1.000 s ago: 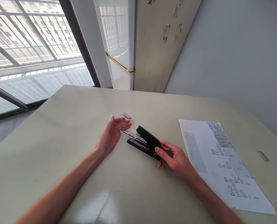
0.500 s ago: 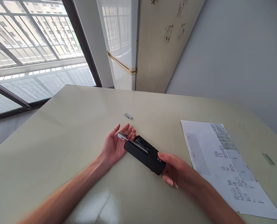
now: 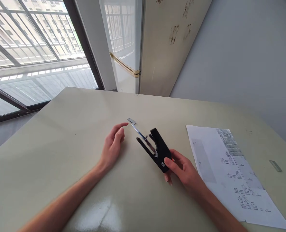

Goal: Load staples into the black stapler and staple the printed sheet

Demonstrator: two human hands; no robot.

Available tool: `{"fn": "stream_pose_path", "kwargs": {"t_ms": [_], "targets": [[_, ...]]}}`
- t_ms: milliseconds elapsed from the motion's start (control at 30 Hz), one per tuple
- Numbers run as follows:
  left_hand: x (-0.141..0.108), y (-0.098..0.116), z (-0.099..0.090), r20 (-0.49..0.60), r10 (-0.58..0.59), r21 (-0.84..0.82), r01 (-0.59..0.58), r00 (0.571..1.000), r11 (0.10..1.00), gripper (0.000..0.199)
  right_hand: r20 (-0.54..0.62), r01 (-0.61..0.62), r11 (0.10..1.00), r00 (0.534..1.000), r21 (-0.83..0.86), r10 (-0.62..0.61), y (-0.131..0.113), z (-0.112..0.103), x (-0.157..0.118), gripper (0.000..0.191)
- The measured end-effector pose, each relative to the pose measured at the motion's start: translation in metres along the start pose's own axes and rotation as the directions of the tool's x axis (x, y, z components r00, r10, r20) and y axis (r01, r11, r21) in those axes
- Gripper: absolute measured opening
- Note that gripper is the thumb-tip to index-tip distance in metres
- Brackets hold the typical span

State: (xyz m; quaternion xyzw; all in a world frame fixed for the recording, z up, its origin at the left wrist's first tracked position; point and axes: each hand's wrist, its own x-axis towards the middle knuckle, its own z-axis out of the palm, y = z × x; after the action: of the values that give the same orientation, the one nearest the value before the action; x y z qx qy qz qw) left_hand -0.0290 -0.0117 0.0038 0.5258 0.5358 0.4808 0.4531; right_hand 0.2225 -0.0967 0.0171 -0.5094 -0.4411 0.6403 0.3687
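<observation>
My right hand (image 3: 185,174) grips the rear end of a black stapler (image 3: 162,146), thumb on its side near the white lettering. The stapler is turned on its side, its jaws apart. A shiny metal rod (image 3: 140,132) sticks out from its front, toward a small strip of staples (image 3: 130,120) on the table. In the view the rod's tip overlaps the strip; whether they touch I cannot tell. To the left of the stapler is my left hand (image 3: 111,145), holding nothing visible. Its index finger stretches toward the strip while the other fingers curl in.
A printed sheet of paper (image 3: 205,154) lies on the pale table (image 3: 48,135) at the right. Beyond it rests another strip of staples (image 3: 275,165). A refrigerator (image 3: 171,64) stands behind the table's far edge, with a glass door (image 3: 32,48) on the left.
My left hand has moved away from the stapler's front, turned over and extended its index finger. The stapler has rotated in my right hand, its rod now pointing toward the staple strip.
</observation>
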Motion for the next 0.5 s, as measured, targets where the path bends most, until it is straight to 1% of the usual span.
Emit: {"fn": "stream_pose_path", "kwargs": {"t_ms": [33,100,300,500], "targets": [[-0.002,0.001,-0.001,0.002,0.042,0.089,-0.042,0.999,0.995,0.037,-0.017,0.008,1.0,1.0,-0.019,-0.008,0.0,0.0,0.0,0.048],[-0.005,0.002,-0.001,0.03,0.103,0.187,-0.107,0.994,0.977,0.04,-0.029,0.013,0.999,0.999,-0.044,-0.014,0.001,0.001,0.001,0.05],[-0.01,-0.001,0.003,0.125,0.199,0.319,-0.229,0.972,0.92,0.044,-0.066,0.009,0.998,0.998,-0.061,-0.013,0.008,0.003,0.002,0.05],[-0.012,-0.005,0.005,0.25,0.292,0.406,-0.374,0.923,0.834,0.048,-0.117,0.008,0.996,0.993,-0.09,-0.018,0.011,0.007,0.0,0.05]]}}
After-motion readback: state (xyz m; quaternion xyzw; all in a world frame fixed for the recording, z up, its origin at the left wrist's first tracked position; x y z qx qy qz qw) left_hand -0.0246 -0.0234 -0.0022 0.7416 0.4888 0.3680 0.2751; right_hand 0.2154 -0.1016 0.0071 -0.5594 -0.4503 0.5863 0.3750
